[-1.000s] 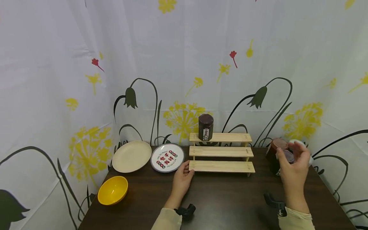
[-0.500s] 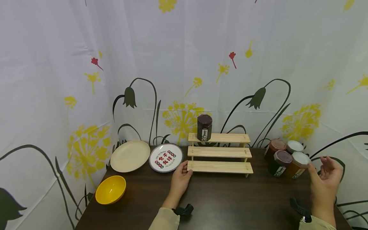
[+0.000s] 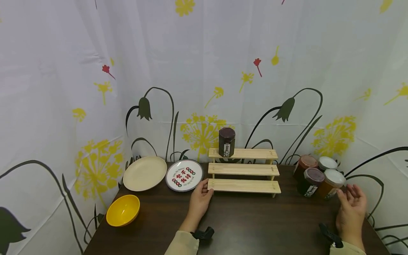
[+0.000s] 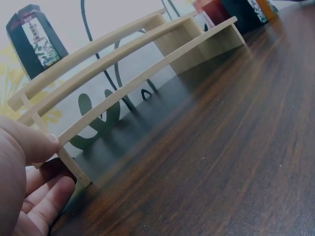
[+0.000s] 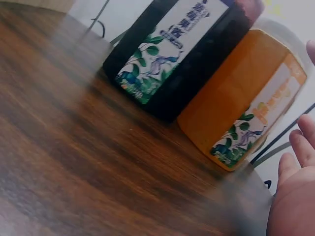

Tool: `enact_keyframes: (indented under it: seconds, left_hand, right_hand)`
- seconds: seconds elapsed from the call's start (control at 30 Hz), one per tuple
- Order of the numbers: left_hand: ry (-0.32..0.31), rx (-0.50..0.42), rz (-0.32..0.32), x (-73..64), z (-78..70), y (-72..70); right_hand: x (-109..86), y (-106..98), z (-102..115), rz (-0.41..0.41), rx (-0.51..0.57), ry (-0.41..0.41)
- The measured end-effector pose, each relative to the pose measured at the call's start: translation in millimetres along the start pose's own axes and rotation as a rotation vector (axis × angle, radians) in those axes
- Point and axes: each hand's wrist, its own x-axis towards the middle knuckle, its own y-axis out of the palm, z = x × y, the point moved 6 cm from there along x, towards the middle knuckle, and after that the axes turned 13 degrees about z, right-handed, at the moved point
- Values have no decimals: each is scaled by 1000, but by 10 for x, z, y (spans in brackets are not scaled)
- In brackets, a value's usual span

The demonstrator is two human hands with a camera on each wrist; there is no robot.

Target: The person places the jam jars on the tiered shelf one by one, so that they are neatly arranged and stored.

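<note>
My left hand [image 3: 200, 201] grips the left end of the lowest tier of a three-step wooden display rack [image 3: 243, 185]. In the left wrist view the thumb [image 4: 42, 142] lies against the board's end, with the fingers curled below it. A dark jar [image 3: 226, 142] with a purple lid stands on the left of the top tier. My right hand [image 3: 351, 212] holds nothing, its fingers loosely bent, just right of an amber jar [image 5: 231, 98] with a white lid. Beside that stand a dark purple-lidded jar [image 3: 310, 183], a red-brown jar [image 3: 305, 164] and another white-lidded jar [image 3: 327, 163].
A cream oval plate [image 3: 145, 173] and a round white plate [image 3: 174, 174] with red print stand left of the rack. A yellow bowl [image 3: 123, 210] is nearer the table's left edge. A flower-printed curtain [image 3: 204, 71] hangs behind the dark wooden table [image 3: 255, 223].
My right hand has moved from over the jars out to the right, then lowered beside the amber jar. The left hand keeps its grip on the rack.
</note>
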Motion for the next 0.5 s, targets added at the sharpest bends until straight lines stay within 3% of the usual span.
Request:
enact_keyframes:
  seconds: [0.17, 0.3, 0.5]
  left_hand:
    - [-5, 1, -1, 1, -3, -5]
    - [-6, 2, 1, 0, -2, -3]
    - [-14, -2, 2, 8, -16, 7]
  right_hand:
    - [-2, 102, -78, 80, -16, 58]
    - [-19, 172, -95, 138, -51, 45]
    - [-45, 174, -125, 148, -152, 66]
